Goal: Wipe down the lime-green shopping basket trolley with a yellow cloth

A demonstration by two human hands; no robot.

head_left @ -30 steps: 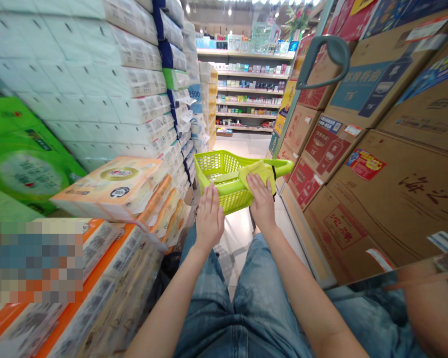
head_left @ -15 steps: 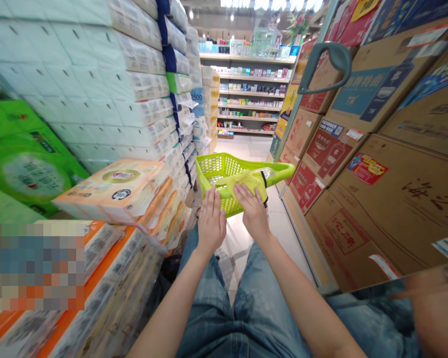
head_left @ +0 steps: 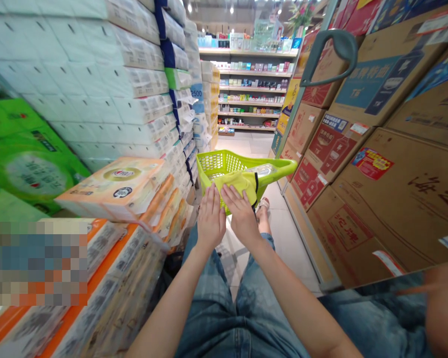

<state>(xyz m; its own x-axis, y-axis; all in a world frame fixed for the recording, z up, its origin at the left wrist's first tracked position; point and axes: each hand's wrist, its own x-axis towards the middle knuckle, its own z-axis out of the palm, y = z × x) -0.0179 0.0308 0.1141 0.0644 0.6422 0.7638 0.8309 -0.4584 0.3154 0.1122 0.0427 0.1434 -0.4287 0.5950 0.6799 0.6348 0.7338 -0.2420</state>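
A lime-green perforated basket [head_left: 227,160] stands in front of me, its long pointed end toward the right. Over its near rim lies a yellow-green cloth [head_left: 242,183] with a dark edge band. My right hand [head_left: 241,211] rests on this cloth, fingers stretched out flat and side by side. Just to the left, my left hand [head_left: 211,216] lies at the basket's near left corner, its fingers extended and the thumb pointing toward my right hand. Neither hand is wrapped round anything. What is under the palms is hidden.
Stacked tissue packs [head_left: 142,82] rise on the left, with an orange pack [head_left: 115,186] lower down. Cardboard boxes [head_left: 381,199] and a grey handle [head_left: 334,82] stand on the right. Shelves [head_left: 250,89] are at the far end. A bare arm blurs at lower right.
My right hand has slid left across the cloth, closer to my left hand. The cloth's dark edge has shifted left too. A sandalled foot now shows right of the basket.
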